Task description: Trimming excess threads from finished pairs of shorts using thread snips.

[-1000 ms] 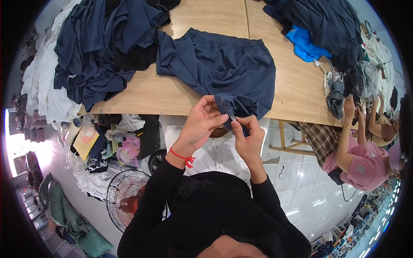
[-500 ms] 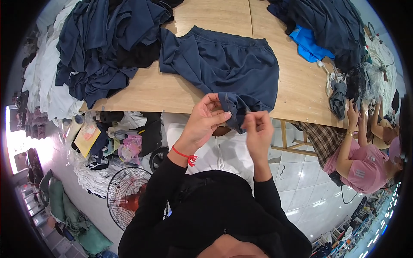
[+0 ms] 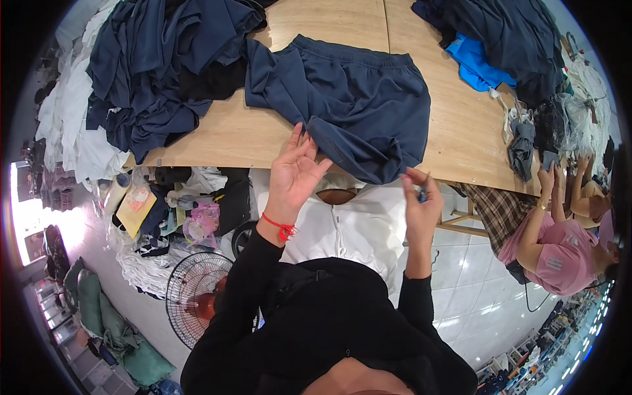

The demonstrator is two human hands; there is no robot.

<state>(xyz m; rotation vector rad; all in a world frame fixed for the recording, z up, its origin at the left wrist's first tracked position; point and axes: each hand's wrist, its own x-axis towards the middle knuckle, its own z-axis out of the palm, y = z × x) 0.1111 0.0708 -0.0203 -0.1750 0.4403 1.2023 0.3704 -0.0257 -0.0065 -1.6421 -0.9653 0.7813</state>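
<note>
**Hands at the hem of the navy shorts**

I see my left hand (image 3: pixel 297 172) raised with the palm turned toward me and the fingers (image 3: pixel 296 139) spread wide and loose, gripping nothing. The fingertips reach the lower edge of the navy shorts (image 3: pixel 349 105), just touching or a hair short of the folded hem that hangs over the near edge of the wooden table (image 3: pixel 461 125). A red string bracelet (image 3: pixel 282 228) sits on that wrist, below the palm.

My right hand (image 3: pixel 421 204) is off the cloth, to the right of and below the hem corner. Its thumb and forefinger are pinched narrow on a tiny dark blue scrap (image 3: pixel 421 195); I cannot tell what it is.

The shorts lie spread flat beyond my fingertips, waistband on the far side. Further out past the left fingers, to the left, lies a heap of dark blue garments (image 3: pixel 151 72). Beyond the right fingers, at the far right corner, lies another dark pile (image 3: pixel 507 33) with a bright blue piece (image 3: pixel 477 60) under it. Right of my right hand, another person in a pink shirt (image 3: pixel 559 250) stands at the table's end. Below my left wrist, on the floor, stands a fan (image 3: pixel 197 296).
</note>
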